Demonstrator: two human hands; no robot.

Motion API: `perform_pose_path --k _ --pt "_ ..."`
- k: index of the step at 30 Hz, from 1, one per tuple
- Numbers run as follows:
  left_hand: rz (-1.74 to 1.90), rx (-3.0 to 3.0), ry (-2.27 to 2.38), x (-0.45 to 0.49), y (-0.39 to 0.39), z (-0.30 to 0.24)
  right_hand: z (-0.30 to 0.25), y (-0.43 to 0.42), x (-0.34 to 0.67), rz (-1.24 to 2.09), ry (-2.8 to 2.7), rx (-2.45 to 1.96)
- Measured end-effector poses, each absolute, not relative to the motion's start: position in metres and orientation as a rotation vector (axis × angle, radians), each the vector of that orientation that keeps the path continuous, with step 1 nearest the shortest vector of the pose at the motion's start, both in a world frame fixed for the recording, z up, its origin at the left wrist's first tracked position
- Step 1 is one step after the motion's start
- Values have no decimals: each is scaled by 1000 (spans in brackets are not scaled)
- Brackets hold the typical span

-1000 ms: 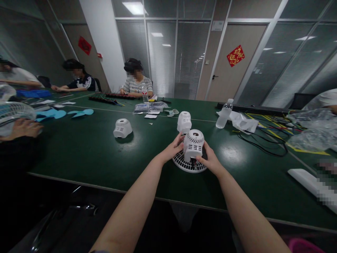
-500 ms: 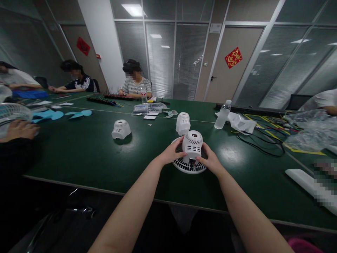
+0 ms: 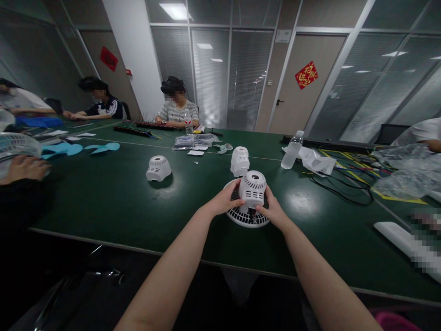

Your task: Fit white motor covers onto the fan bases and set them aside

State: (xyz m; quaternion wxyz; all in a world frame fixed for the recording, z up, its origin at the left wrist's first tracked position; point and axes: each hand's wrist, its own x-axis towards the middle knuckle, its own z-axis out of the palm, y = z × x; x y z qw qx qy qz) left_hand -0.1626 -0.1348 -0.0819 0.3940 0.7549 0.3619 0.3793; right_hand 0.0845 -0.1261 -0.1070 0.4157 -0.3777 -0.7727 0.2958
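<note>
Between my two hands is a white fan motor housing (image 3: 253,189), with slots on its side and a hole in its top. My left hand (image 3: 228,198) grips its left side, thumb on the front. On its right side my right hand (image 3: 273,207) is closed in the same way. Beneath the housing lies a round white fan grille (image 3: 250,222) on the green table, with dark parts and wires showing in the gap between them. A second white housing (image 3: 240,161) stands just behind, and a third housing (image 3: 158,168) sits farther left.
A water bottle (image 3: 292,151) stands at the right, near black cables (image 3: 344,195) and plastic bags (image 3: 403,177). Blue fan blades (image 3: 103,147) lie at the left. Beside me a co-worker's hand (image 3: 27,168) rests on another grille (image 3: 19,145). More people sit across the table (image 3: 193,225).
Almost nothing differs. Both hands stay on the housing above the grille, and the view has shifted very slightly.
</note>
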Motion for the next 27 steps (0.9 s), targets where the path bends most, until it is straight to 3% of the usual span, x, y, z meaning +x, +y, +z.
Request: perform_pose_path --k 27 --pt "848 2037 1086 -163 -142 -74 -97 -133 83 802 -1912 -993"
